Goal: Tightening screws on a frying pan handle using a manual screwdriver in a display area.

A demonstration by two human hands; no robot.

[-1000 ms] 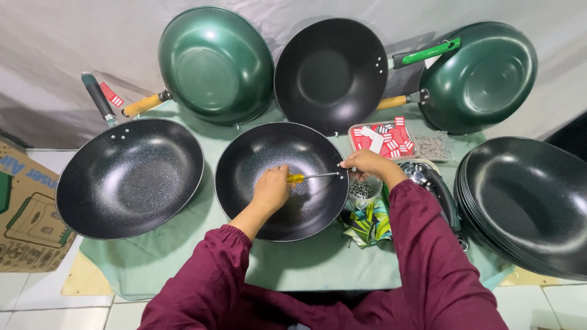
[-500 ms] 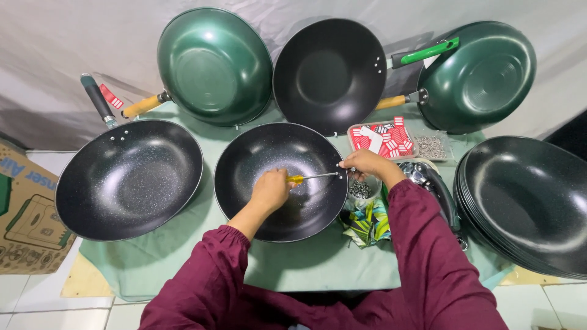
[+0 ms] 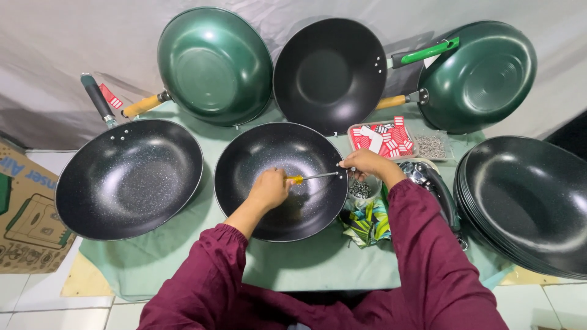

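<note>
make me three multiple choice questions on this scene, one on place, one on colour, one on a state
1. Where is the screwdriver?
A. inside the middle black pan
B. on the cardboard box
C. in the tray of red labels

2. What colour is the screwdriver's handle?
A. blue
B. yellow
C. white

3. What is the left hand doing?
A. lying flat on the cloth
B. gripping the screwdriver
C. lifting a green pan

Answers:
1. A: its shaft runs across the pan's bowl to the rim by the right hand.
2. B: a yellow stub shows past the left hand's fingers.
3. B: the hand is closed round the handle.
</note>
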